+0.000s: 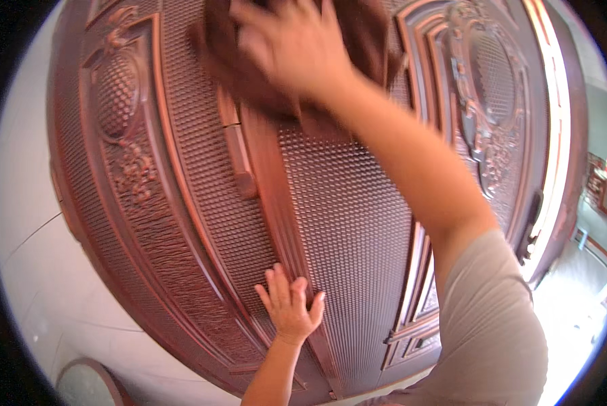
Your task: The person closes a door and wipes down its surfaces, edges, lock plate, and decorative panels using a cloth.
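Observation:
A large carved, reddish-brown double door (344, 228) with a fine dimpled texture fills most of the view. At the top, my right hand (303, 51) presses a dark brown cloth (364, 30) against it; hand and cloth are blurred, and the cloth covers part of the door there. Lower down, my left hand (291, 309) holds nothing. Its fingers are apart, laid on the smooth vertical strip (270, 172) between the leaves. Beside this strip, below the cloth, a narrow latch-like fitting (240, 160) sticks out.
Pale wall tiles (29, 203) border the door on the left. A round-topped object (85, 383) stands at the lower left. Along the right runs a bright door edge with a dark lock fitting (532, 228); past it, a room with furniture (600, 188) shows.

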Demonstrator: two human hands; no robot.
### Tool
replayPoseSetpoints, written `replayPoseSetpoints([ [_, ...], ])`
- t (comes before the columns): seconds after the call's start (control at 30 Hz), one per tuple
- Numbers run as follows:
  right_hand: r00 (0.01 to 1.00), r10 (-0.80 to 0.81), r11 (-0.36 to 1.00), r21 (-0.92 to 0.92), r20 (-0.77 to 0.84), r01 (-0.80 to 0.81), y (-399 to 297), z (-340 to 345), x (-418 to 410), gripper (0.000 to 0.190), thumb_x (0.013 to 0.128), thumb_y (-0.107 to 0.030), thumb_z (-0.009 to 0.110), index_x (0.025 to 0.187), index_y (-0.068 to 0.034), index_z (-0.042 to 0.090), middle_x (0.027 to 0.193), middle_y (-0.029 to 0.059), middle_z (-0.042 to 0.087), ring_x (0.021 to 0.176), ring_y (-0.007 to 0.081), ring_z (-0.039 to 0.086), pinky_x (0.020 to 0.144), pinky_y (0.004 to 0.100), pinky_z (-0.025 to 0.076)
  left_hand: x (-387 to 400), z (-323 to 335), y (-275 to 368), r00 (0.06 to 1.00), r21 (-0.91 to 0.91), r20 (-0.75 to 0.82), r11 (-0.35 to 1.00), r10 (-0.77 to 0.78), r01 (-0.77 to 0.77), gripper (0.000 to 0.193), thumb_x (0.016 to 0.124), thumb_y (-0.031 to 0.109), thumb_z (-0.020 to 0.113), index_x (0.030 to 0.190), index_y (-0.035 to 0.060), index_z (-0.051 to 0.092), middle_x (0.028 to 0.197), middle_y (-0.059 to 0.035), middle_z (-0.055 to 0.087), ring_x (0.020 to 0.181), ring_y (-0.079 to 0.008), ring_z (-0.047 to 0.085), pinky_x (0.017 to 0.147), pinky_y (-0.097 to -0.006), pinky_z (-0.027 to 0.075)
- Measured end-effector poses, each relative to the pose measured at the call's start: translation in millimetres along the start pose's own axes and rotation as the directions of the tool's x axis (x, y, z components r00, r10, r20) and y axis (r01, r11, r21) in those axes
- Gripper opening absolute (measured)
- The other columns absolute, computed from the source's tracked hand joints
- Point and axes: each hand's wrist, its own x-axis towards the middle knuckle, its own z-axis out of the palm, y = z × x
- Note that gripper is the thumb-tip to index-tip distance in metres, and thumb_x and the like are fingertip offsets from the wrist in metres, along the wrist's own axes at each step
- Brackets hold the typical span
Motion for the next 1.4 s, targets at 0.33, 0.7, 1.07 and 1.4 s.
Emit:
replayPoseSetpoints([
  [0.33, 0.986, 0.152, 0.907, -0.386, -0.071, -0.168, 155.4, -84.0, -74.5, 0.061, 0.093, -0.041, 0.056, 0.131, 0.005, 0.065, 0.152, 0.0303, 0.045, 0.142, 0.0540, 0.037, 0.111, 0.0738, 0.029, -0.5, 9.9, 8.6, 0.993, 0.005, -0.086, 0.996, 0.087, -0.086, 0.075, 0.097, 0.039, 0.059, 0.159, 0.0050, 0.031, 0.162, -0.0340, 0.029, 0.156, -0.0460, 0.019, 0.124, -0.0651, 0.002],
  [0.7, 0.996, -0.083, 0.995, -0.049, 0.020, 0.084, 91.6, -54.0, -76.3, 0.064, 0.095, -0.046, 0.056, 0.146, -0.008, 0.055, 0.151, 0.0283, 0.046, 0.137, 0.0534, 0.045, 0.105, 0.0647, 0.043, 20.8, -5.2, 35.0, 0.971, 0.079, -0.238, 0.997, 0.017, 0.002, 0.083, 0.095, 0.028, 0.066, 0.162, 0.0077, 0.021, 0.167, -0.0293, 0.021, 0.156, -0.0496, 0.017, 0.122, -0.0704, 0.005],
  [1.07, 0.778, 0.614, 0.564, -0.763, 0.132, -0.316, 254.8, -118.7, -12.5, 0.081, 0.101, -0.061, 0.044, 0.155, -0.001, 0.042, 0.158, 0.0351, 0.036, 0.144, 0.0598, 0.035, 0.113, 0.0752, 0.025, 23.1, 11.4, 57.5, 0.975, 0.128, -0.167, 0.978, -0.144, 0.166, 0.070, 0.101, 0.027, 0.059, 0.159, 0.0028, 0.028, 0.170, -0.0223, 0.019, 0.158, -0.0422, 0.017, 0.125, -0.0668, 0.004],
  [1.4, 0.905, 0.320, 0.946, -0.133, 0.280, -0.294, 207.9, -95.9, -65.1, 0.055, 0.104, -0.049, 0.045, 0.149, -0.018, 0.051, 0.144, 0.0223, 0.058, 0.111, 0.0418, 0.069, 0.103, 0.0518, 0.049, 18.2, -7.0, 50.4, 0.978, 0.168, -0.203, 0.982, -0.048, 0.084, 0.035, 0.099, 0.013, 0.057, 0.131, -0.0016, 0.055, 0.161, -0.0306, 0.036, 0.152, -0.0469, 0.031, 0.122, -0.0688, 0.014],
])
